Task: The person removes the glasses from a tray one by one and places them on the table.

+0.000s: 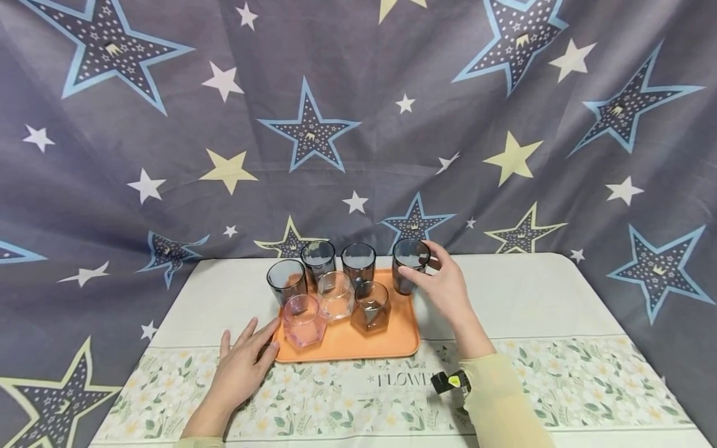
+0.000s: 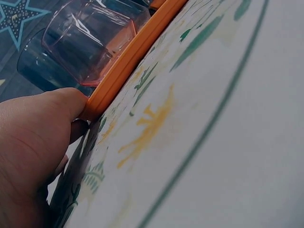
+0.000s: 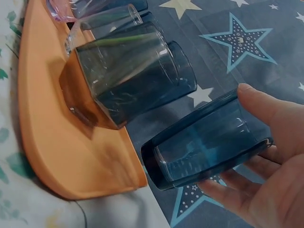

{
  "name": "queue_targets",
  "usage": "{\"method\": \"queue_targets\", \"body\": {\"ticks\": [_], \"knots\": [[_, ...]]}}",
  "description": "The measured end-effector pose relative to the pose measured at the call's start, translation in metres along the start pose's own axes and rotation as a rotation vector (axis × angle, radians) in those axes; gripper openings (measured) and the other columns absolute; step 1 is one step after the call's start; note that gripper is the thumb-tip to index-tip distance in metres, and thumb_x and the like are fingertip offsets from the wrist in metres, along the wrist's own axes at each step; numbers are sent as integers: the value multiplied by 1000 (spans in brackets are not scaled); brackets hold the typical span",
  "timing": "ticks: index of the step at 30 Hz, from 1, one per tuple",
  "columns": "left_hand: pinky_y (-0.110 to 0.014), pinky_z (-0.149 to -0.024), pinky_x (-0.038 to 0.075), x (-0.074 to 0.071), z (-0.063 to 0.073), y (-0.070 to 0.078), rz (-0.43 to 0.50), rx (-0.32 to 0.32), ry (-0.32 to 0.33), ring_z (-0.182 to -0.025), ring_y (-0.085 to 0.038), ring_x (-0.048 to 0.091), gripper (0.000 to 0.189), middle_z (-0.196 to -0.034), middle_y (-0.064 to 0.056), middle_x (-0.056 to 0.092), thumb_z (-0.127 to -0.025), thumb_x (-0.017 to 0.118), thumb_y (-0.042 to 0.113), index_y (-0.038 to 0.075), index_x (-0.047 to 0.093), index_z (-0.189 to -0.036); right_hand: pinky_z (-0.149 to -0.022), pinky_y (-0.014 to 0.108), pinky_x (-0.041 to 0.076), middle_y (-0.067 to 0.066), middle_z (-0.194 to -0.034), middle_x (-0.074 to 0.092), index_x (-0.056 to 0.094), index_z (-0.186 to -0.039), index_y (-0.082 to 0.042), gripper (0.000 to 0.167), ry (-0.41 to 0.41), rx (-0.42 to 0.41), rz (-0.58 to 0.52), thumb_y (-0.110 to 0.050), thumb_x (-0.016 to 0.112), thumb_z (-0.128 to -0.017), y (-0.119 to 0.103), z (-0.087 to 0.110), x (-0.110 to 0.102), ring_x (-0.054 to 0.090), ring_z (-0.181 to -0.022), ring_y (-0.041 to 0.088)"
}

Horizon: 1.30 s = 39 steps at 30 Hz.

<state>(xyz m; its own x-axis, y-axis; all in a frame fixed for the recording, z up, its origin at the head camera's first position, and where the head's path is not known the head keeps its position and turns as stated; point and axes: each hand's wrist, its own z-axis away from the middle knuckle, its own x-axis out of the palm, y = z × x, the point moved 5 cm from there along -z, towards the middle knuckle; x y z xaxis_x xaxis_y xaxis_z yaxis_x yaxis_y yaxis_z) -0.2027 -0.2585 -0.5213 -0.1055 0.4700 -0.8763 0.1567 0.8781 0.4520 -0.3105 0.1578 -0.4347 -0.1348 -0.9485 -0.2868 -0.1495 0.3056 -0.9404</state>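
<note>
Right grip (image 1: 442, 283): wrapped round the held glass (image 1: 410, 274), thumb on one side and fingers on the other, up near its mouth.
Held glass: dark, see-through, mouth up, at 2 o'clock from the tray's middle, by the back corner; whether its base touches down is unclear.
Tray (image 1: 400, 326): orange, low-rimmed, bearing the six other glasses, all mouth up.
Left grip (image 1: 241, 373): fingers loosely spread, holding no glass, touching the tray's edge at 8 to 9 o'clock.
Brown glass (image 1: 371, 316): six-sided base, near the tray's middle towards 2 o'clock, the held glass beyond it.
Clear glass (image 1: 336, 305): just off the middle towards 11 o'clock.
Pink glass (image 1: 304, 330): at 9 o'clock, nearest the left grip.
Dark trio: one (image 1: 285, 280) at 10 o'clock, one (image 1: 318, 258) at 11, one (image 1: 357, 261) at 12.
Tabletop (image 1: 515, 298): pale, a floral band crossing it at 6 o'clock.
Sleeve (image 1: 498, 386): pale yellow, at 4 o'clock.
Drape (image 1: 392, 168): grey with stars, behind at 12 o'clock.
</note>
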Motion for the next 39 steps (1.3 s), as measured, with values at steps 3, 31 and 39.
{"method": "queue_targets", "body": {"ticks": [3, 31, 39], "knots": [[-79, -126, -1, 0, 0, 0, -2, 6, 0, -161, -45, 36, 53, -161, -10, 60, -114, 64, 33, 16, 57, -164, -108, 49, 59, 17, -150, 65, 54, -162, -11, 86, 21, 0, 9, -33, 96, -90, 3, -1, -6, 64, -137, 36], [-79, -126, -1, 0, -1, 0, -16, -2, -5, -160, -46, 36, 53, -160, -11, 60, -114, 63, 33, 15, 56, -164, -108, 54, 55, 21, -151, 59, 52, -163, -10, 86, 85, 59, 54, -36, 94, -92, 34, -12, -32, 60, -138, 42], [-79, -126, -2, 1, -2, -2, -18, -8, -15, -161, -45, 34, 53, -162, -9, 59, -114, 63, 33, 16, 56, -165, -107, 52, 56, 21, -152, 58, 51, -163, -10, 85, 89, 73, 48, -33, 93, -93, 42, -14, -33, 60, -139, 41]]}}
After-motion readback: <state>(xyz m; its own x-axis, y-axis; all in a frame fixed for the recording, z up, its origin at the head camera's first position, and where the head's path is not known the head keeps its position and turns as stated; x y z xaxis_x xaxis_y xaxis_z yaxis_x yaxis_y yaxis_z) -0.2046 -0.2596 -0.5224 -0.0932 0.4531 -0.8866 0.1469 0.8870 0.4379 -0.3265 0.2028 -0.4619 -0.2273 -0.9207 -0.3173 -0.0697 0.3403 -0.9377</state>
